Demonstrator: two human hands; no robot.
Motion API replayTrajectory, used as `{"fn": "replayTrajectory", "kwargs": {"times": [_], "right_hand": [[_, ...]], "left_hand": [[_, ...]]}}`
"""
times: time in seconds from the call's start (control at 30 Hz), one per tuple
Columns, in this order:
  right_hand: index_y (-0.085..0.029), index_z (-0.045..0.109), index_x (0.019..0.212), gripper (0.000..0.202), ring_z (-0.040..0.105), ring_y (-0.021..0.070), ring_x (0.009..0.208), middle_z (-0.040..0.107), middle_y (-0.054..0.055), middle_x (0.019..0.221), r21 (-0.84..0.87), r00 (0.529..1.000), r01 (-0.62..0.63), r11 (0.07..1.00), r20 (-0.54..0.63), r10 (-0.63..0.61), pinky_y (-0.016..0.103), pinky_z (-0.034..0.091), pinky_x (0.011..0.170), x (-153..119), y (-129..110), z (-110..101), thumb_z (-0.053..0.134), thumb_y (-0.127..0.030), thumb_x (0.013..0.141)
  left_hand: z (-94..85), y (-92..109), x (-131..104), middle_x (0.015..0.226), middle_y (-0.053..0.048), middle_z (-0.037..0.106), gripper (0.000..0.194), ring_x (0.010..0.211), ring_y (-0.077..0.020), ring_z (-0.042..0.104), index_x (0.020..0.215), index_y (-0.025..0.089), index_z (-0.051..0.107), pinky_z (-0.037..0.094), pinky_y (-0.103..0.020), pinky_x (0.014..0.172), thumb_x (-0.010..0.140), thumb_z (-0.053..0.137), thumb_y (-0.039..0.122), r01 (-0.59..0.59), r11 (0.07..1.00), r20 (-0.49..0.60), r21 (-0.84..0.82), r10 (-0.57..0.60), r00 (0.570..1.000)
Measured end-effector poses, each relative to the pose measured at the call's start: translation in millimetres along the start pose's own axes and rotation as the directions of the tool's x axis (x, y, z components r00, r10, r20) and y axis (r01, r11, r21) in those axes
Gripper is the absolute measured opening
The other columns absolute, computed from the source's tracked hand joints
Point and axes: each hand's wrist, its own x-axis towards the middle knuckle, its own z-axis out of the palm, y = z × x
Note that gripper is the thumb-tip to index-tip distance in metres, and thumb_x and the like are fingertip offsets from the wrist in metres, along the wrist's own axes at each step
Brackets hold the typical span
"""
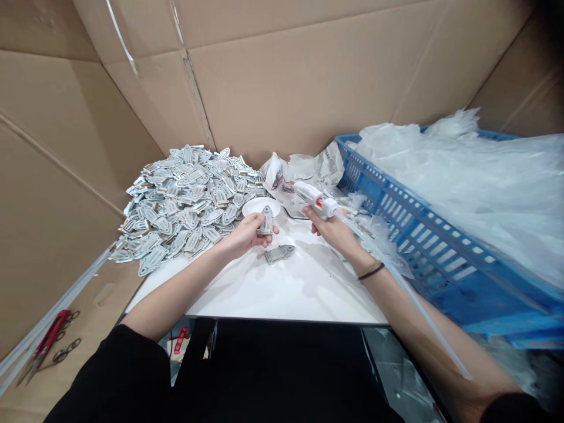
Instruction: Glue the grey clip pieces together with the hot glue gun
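Note:
Held upright in my left hand (250,236) is a small grey house-shaped tag (267,221), pinched between thumb and fingers. My right hand (333,232) grips a white hot glue gun (309,192), its nozzle end pointing left and away from me. A long translucent glue stick (412,296) runs from the back of the gun along my right forearm. Just beyond my left hand lies a round white dish (252,205), partly hidden by the hand and tag. Another grey piece (279,254) rests on the white table (282,294), below my left hand.
A large heap of grey tags (189,202) covers the table's left side. To the right stands a blue crate (396,202) full of clear plastic bags (476,182). Crumpled wrapping (317,167) lies at the back. Red-handled scissors (50,335) lie far left. Cardboard walls (308,76) surround the table.

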Motion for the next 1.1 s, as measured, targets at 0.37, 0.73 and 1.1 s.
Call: {"fn": "replayTrajectory", "kwargs": {"times": [0.37,0.73,1.1], "right_hand": [[-0.022,0.063,0.067,0.049,0.064,0.0215,0.057,0.062,0.005,0.054,-0.017,0.999,-0.045,0.999,0.023,0.046,0.032,0.048,0.060,0,0,0,0.052,-0.063,0.090],[-0.023,0.067,0.084,0.047,0.055,0.0164,0.052,0.060,0.001,0.057,0.170,0.993,-0.001,0.985,0.118,-0.020,0.029,0.045,0.057,-10,-9,-3,0.051,-0.067,0.088],[-0.024,0.063,0.088,0.039,0.049,0.0160,0.052,0.052,-0.002,0.054,0.278,0.926,0.062,0.959,0.342,-0.159,0.030,0.039,0.055,-22,-22,-2,0.053,-0.061,0.085]], "left_hand": [[1.8,-3,-3,0.078,-0.004,0.064,0.019,0.053,-0.0076,0.053,0.089,0.016,0.047,0.041,-0.018,0.046,0.091,0.065,0.023,-0.078,0.994,0.000,-0.078,0.078,0.997],[8.4,-3,-2,0.096,-0.014,0.074,0.009,0.074,-0.0148,0.070,0.101,0.012,0.055,0.056,-0.026,0.069,0.093,0.060,0.011,-0.209,0.968,-0.087,-0.137,0.198,0.976],[5.7,-1,-3,0.080,-0.011,0.074,0.003,0.054,-0.0123,0.065,0.097,0.012,0.053,0.051,-0.023,0.055,0.096,0.056,0.012,-0.241,0.967,-0.133,-0.079,0.229,0.964]]}}
